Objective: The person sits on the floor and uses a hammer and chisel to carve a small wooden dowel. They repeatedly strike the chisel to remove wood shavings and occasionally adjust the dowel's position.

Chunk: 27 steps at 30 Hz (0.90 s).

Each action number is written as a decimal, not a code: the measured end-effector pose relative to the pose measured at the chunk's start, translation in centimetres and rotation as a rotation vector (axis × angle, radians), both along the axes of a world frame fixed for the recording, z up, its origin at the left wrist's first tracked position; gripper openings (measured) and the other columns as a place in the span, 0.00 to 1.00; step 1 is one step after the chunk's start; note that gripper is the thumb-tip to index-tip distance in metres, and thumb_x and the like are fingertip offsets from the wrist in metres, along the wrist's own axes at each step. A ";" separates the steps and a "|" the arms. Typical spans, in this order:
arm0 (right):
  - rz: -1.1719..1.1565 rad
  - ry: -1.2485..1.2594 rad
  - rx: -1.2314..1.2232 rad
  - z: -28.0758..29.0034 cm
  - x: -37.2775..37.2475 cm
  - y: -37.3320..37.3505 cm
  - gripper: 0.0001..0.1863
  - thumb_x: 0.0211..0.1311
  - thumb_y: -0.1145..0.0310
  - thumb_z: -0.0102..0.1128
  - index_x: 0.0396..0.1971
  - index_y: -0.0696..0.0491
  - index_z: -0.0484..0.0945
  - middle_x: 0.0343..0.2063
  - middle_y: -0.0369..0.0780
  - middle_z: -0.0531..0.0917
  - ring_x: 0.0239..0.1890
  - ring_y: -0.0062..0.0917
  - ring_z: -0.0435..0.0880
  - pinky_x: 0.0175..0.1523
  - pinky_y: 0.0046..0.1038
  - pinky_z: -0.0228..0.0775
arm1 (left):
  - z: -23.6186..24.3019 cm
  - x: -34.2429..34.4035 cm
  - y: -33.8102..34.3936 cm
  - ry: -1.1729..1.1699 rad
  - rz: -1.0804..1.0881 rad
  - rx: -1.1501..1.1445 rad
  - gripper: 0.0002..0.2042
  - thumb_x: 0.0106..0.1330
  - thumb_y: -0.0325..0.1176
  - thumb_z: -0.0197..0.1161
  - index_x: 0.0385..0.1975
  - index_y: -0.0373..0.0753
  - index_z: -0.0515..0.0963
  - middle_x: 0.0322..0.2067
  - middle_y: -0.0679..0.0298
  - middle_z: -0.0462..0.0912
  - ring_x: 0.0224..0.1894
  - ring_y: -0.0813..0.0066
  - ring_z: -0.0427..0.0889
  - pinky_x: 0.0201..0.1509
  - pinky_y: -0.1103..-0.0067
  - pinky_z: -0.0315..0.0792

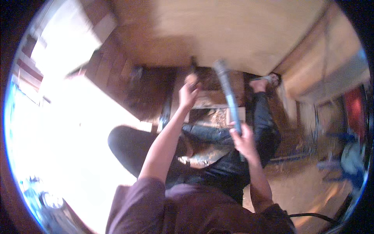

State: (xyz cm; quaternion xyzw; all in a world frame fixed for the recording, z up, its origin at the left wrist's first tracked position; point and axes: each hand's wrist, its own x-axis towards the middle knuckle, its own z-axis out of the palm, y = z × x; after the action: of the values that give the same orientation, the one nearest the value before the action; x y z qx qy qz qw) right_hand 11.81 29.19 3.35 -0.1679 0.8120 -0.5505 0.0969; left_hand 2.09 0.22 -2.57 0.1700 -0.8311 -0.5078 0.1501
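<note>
My right hand (244, 141) is wrapped round the lower end of a long blue-grey bar (228, 89), which slants up and away and thickens at its far end. Further off and to the left, my left hand (188, 95) is closed on a small tool with a tan, rounded handle (191, 79). A dark tip shows past it, but blur hides the tool's kind. Below and between the hands lies a pale wooden piece (210, 100). Beside its near edge is a dark opening with wood chips (219, 117). The bar is apart from the left hand's tool.
I sit with dark-trousered legs (218, 171) bent around the work. On the left a brightly lit white surface (58, 144) spreads wide. A large tan panel (233, 31) stands ahead. A bare foot in a sandal (265, 81) is at the right; a dark cable (311, 215) lies lower right.
</note>
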 end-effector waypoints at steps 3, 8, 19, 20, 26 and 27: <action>0.021 -0.294 -0.219 8.5 0.2 0.9 0.21 0.76 0.61 0.49 0.63 0.54 0.66 0.19 0.31 0.68 0.11 0.07 0.60 0.13 0.13 0.52 | -0.7 -2.1 0.6 -0.042 0.022 0.191 0.14 0.63 0.38 0.67 0.39 0.33 0.82 0.34 0.49 0.87 0.43 0.59 0.88 0.44 0.69 0.77; 0.137 -0.399 -0.257 12.2 0.6 -0.4 0.32 0.77 0.53 0.47 0.73 0.51 0.53 0.19 0.35 0.69 0.11 0.11 0.62 0.15 0.15 0.56 | -1.6 -1.9 2.0 0.137 0.092 0.264 0.12 0.65 0.37 0.66 0.28 0.33 0.79 0.24 0.62 0.84 0.29 0.80 0.78 0.35 0.73 0.73; -0.121 -0.391 0.005 12.6 0.9 1.4 0.31 0.77 0.53 0.47 0.73 0.50 0.57 0.18 0.32 0.66 0.12 0.12 0.60 0.12 0.17 0.52 | 1.1 -0.3 1.9 0.273 0.163 0.161 0.24 0.45 0.34 0.73 0.43 0.34 0.77 0.38 0.45 0.84 0.44 0.44 0.83 0.49 0.61 0.77; -0.082 -0.390 -0.087 12.6 1.4 1.4 0.31 0.78 0.51 0.46 0.74 0.45 0.53 0.18 0.33 0.65 0.08 0.12 0.58 0.11 0.15 0.50 | 1.5 -0.2 1.7 0.310 0.125 0.203 0.23 0.45 0.35 0.73 0.42 0.34 0.78 0.38 0.45 0.84 0.44 0.45 0.83 0.48 0.62 0.77; -0.086 -0.596 0.026 10.6 0.2 0.4 0.30 0.77 0.51 0.46 0.73 0.46 0.56 0.19 0.32 0.66 0.10 0.13 0.60 0.11 0.17 0.51 | 1.8 -1.9 1.0 0.200 -0.001 0.269 0.15 0.46 0.37 0.69 0.32 0.35 0.81 0.30 0.47 0.84 0.38 0.49 0.85 0.42 0.62 0.77; -0.036 -0.578 0.146 10.7 -0.4 0.5 0.30 0.78 0.53 0.45 0.73 0.48 0.56 0.20 0.32 0.67 0.11 0.13 0.61 0.12 0.18 0.53 | 1.9 -1.9 1.0 0.160 -0.022 0.253 0.14 0.47 0.37 0.69 0.30 0.35 0.81 0.28 0.48 0.84 0.36 0.49 0.85 0.41 0.62 0.77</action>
State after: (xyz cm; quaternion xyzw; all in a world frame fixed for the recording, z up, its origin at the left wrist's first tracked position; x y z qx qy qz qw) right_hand 11.39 29.65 14.05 0.0176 0.7910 -0.5173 0.3261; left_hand 0.22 1.26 -0.72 0.1373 -0.7477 -0.6220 0.1877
